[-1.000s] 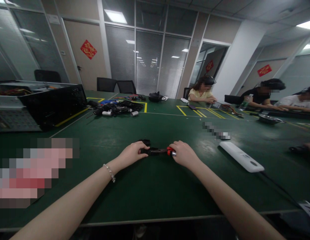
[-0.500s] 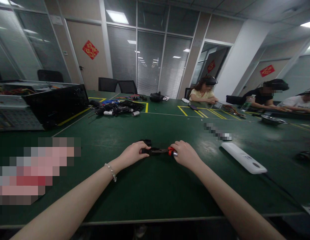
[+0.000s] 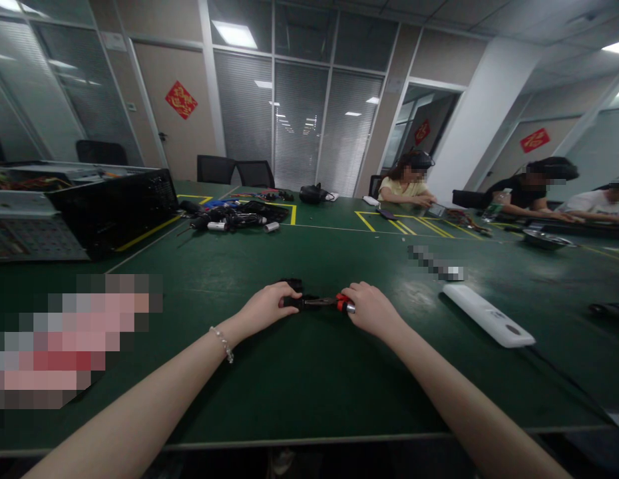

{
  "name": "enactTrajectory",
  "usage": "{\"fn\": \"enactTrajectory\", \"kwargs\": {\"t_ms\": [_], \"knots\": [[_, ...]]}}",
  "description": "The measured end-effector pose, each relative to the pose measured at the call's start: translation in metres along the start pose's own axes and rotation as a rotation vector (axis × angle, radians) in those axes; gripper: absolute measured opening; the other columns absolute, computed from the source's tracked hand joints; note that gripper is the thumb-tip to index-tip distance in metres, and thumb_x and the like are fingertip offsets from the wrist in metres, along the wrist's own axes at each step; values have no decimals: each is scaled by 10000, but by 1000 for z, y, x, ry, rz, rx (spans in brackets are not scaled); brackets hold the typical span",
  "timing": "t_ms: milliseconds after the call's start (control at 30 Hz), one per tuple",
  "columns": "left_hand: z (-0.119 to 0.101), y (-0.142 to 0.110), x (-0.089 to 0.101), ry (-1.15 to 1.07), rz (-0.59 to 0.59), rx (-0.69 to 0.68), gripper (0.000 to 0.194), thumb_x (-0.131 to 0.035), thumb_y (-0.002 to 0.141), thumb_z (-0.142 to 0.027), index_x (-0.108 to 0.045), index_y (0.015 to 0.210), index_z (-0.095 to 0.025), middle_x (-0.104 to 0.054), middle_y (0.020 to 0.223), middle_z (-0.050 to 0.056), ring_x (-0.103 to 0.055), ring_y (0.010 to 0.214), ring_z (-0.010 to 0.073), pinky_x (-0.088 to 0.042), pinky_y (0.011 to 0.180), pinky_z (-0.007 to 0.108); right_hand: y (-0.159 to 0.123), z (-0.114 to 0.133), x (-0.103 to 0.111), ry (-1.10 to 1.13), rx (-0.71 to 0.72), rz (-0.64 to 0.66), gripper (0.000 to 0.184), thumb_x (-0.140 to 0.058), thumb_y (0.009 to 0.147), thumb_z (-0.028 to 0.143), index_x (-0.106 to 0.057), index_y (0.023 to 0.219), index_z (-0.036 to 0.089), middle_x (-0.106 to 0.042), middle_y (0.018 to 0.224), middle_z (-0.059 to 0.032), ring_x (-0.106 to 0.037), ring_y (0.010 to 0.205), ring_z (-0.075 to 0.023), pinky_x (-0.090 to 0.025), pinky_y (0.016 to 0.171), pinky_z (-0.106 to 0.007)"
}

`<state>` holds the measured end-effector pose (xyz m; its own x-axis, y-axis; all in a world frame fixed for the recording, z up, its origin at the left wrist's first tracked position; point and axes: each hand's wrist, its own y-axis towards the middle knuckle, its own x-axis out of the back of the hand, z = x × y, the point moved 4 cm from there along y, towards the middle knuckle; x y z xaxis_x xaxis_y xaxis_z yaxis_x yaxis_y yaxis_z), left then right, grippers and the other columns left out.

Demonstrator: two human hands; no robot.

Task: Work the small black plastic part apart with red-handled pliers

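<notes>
Two bare hands, one left hand (image 3: 269, 301) and one right hand (image 3: 372, 305), are resting over one green table (image 3: 299, 392). Between them they are holding one pair of pliers (image 3: 327, 301) and perhaps one separate dark piece (image 3: 293, 302), hard to make out. One bracelet (image 3: 222, 344) is circling the left wrist. Right of the hands, one white power strip (image 3: 486, 315) is lying. Beyond them, leftward, two white cylinders (image 3: 272, 227) are lying; beyond them, rightward, three people (image 3: 402, 189) are sitting, and one bottle (image 3: 498, 207) is standing. Three red signs (image 3: 180, 100) are hanging farther beyond.
</notes>
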<state>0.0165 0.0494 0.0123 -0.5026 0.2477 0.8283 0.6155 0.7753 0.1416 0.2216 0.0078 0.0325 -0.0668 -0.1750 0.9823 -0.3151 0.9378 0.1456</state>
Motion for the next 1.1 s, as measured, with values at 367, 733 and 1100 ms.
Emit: {"fn": "enactTrajectory", "kwargs": {"t_ms": [367,733,1100], "knots": [[0,1,-1,22,-25,-40,292,-558,745,-318,-561,1026,-239,-539,955,13,-499,681,123,-403,630,244,0,-1,1,-43,39,-61,300,-464,712,184,-559,996,160,-565,882,-80,-482,793,-179,-370,700,-291],[-2,0,0,6,-25,-32,292,-570,740,-319,-561,1021,-239,-538,959,12,-495,673,123,-401,614,241,0,0,3,-38,24,-32,288,-469,724,202,-562,994,165,-573,887,-83,-493,785,-182,-384,690,-302],[-2,-1,1,10,-23,-33,301,-565,743,-320,-558,1032,-235,-532,987,16,-501,672,119,-396,606,240,0,0,3,-26,18,-13,284,-458,731,198,-561,995,168,-573,875,-78,-495,790,-178,-377,689,-293]]}}
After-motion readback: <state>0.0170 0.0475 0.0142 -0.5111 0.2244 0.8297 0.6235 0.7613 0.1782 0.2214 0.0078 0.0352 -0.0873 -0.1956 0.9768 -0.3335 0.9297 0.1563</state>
